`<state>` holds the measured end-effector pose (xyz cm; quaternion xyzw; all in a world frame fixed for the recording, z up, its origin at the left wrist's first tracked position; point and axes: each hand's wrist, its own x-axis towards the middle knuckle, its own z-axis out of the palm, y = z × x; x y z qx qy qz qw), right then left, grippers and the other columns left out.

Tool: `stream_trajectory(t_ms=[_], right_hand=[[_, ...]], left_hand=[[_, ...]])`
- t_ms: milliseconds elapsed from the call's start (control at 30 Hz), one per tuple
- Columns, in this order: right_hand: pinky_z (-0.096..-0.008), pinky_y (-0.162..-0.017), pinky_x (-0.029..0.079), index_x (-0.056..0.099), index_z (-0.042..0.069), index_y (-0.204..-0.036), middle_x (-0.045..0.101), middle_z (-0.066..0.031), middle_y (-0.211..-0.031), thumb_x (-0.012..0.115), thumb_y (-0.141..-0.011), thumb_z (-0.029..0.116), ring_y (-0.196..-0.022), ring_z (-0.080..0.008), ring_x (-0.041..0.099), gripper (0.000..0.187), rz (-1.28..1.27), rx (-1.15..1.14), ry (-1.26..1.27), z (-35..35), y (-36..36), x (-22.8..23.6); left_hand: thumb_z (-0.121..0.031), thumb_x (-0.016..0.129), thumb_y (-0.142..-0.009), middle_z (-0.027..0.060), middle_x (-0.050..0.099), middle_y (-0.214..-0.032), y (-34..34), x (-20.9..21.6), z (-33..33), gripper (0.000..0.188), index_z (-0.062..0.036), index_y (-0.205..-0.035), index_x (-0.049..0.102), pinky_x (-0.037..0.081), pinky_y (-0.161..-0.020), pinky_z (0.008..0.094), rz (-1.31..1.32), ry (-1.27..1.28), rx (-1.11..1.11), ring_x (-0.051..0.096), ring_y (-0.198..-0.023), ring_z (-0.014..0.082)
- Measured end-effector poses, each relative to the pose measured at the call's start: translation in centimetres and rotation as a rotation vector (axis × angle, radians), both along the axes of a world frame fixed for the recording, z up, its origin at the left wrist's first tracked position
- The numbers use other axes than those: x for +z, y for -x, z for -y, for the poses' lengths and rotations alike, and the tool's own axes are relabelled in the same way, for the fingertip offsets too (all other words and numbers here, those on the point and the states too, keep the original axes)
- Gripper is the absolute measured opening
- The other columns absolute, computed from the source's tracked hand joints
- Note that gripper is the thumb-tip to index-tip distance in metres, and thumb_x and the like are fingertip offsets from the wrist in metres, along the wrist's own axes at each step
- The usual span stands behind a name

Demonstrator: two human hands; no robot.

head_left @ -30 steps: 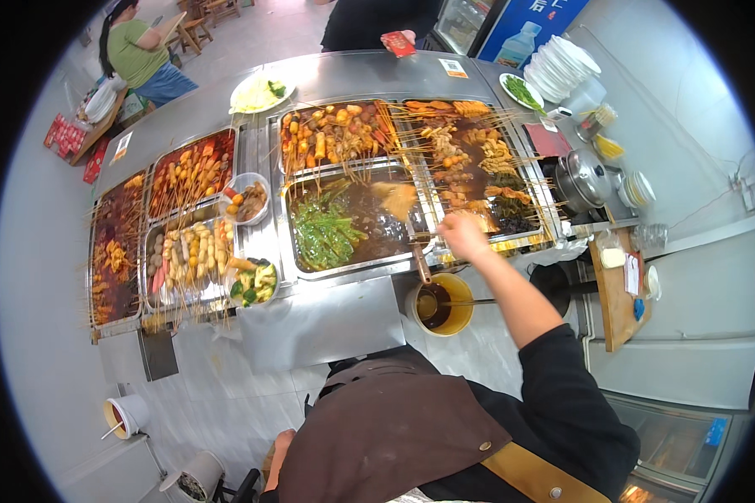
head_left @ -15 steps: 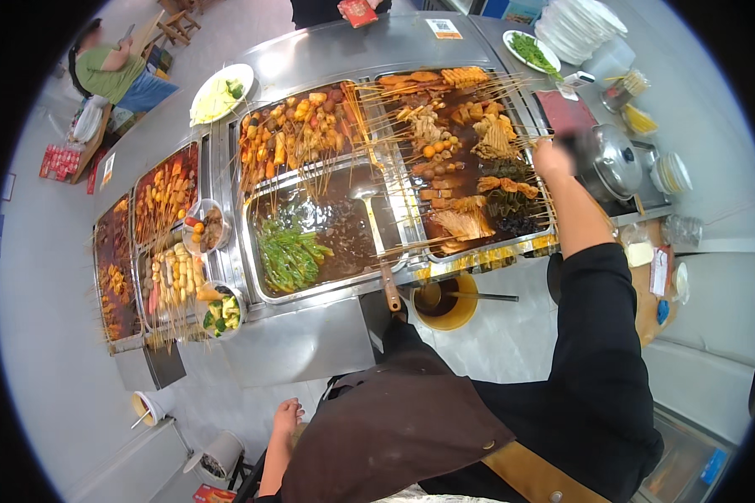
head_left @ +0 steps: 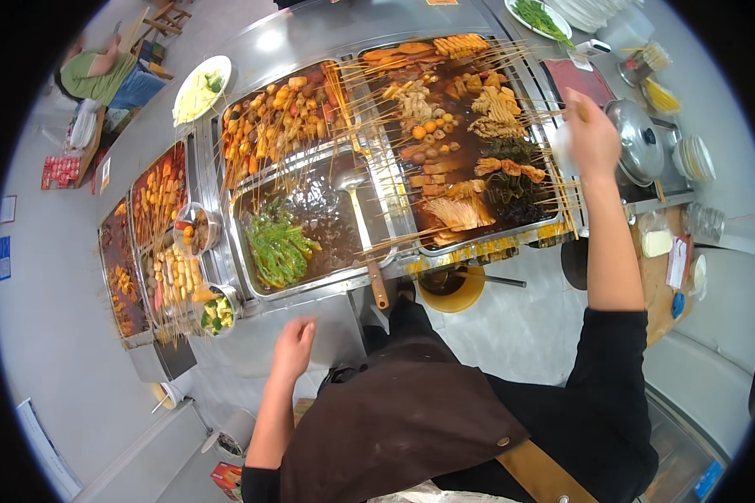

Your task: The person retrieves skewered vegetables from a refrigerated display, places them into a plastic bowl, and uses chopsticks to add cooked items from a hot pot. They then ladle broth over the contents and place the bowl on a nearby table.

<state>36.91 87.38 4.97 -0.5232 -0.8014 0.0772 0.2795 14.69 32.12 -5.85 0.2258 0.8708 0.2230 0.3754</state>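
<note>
My right hand (head_left: 593, 138) reaches over the right edge of the big skewer tray (head_left: 478, 142), next to a silver pot lid (head_left: 642, 138). Its fingers curl round a small white container (head_left: 559, 148), seen only in part. My left hand (head_left: 294, 344) hangs open, holding nothing, in front of the steel counter (head_left: 310, 323), below the middle tray. A ladle (head_left: 362, 226) with a wooden handle lies in that tray of dark broth, beside a heap of green peppers (head_left: 277, 243).
More trays of skewers and fried pieces (head_left: 155, 197) run off to the left, with two small bowls (head_left: 195, 228) on them. A yellow bucket (head_left: 451, 289) sits on the floor under the counter. A plate of food (head_left: 200, 88) and a seated person (head_left: 101, 75) are at the far left.
My right hand has left the ladle's handle and moved up and right to the far edge of the skewer tray. My left hand has risen into view by the counter front.
</note>
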Motion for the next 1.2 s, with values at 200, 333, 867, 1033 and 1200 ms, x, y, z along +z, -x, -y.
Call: stream_trajectory(t_ms=[200, 333, 867, 1033, 1200], right_hand=[[-0.0247, -0.074, 0.044, 0.070, 0.001, -0.114, 0.064, -0.0038, -0.087, 0.038, -0.108, 0.034, -0.076, -0.0120, 0.055, 0.046, -0.736, 0.143, -0.115, 7.0, -6.9, 1.4], [-0.0263, -0.063, 0.038, 0.062, 0.005, -0.093, 0.050, -0.0001, -0.075, 0.029, -0.109, 0.044, -0.068, -0.0104, 0.048, 0.053, -0.996, -0.102, 0.274, 11.8, -11.2, -1.2], [-0.0294, -0.054, 0.038, 0.054, 0.008, -0.087, 0.052, -0.0046, -0.076, 0.041, -0.106, 0.045, -0.061, -0.0155, 0.049, 0.043, -1.517, -0.398, 0.631, 20.6, -15.6, -8.4], [-0.0295, -0.055, 0.040, 0.054, 0.008, -0.087, 0.053, -0.0047, -0.074, 0.041, -0.106, 0.044, -0.061, -0.0158, 0.051, 0.043, -1.549, -0.380, 0.679, 21.2, -15.4, -9.3], [-0.0297, -0.055, 0.040, 0.054, 0.007, -0.087, 0.053, -0.0049, -0.072, 0.041, -0.107, 0.043, -0.060, -0.0162, 0.051, 0.042, -1.550, -0.394, 0.712, 21.3, -15.0, -9.7]], left_hand=[[-0.021, 0.059, -0.096, 0.0167, 0.063, -0.110, 2.2, 0.8, -15.5, 0.026, -0.0065, -0.118, 0.065, 0.050, -0.091, 0.0394, -0.151, -0.237, -0.259, 0.063, -0.104, 0.0323], [-0.018, 0.056, -0.094, 0.0176, 0.061, -0.122, 3.8, -1.3, -25.3, 0.029, -0.0074, -0.121, 0.063, 0.049, -0.096, 0.0446, -0.375, -0.277, -0.445, 0.059, -0.113, 0.0364], [-0.015, 0.054, -0.093, 0.0176, 0.058, -0.121, 9.5, -7.7, -40.8, 0.023, -0.0090, -0.113, 0.063, 0.051, -0.090, 0.0487, -0.686, 0.106, -0.587, 0.062, -0.108, 0.0386], [-0.021, 0.058, -0.092, 0.0165, 0.061, -0.113, 9.4, -7.5, -40.2, 0.019, -0.0109, -0.106, 0.067, 0.050, -0.089, 0.0489, -0.576, -0.006, -0.494, 0.063, -0.103, 0.0388], [-0.026, 0.063, -0.092, 0.0143, 0.066, -0.106, 9.3, -6.3, -39.6, 0.021, -0.0111, -0.105, 0.068, 0.051, -0.086, 0.0446, -0.557, -0.096, -0.420, 0.064, -0.098, 0.0350]])
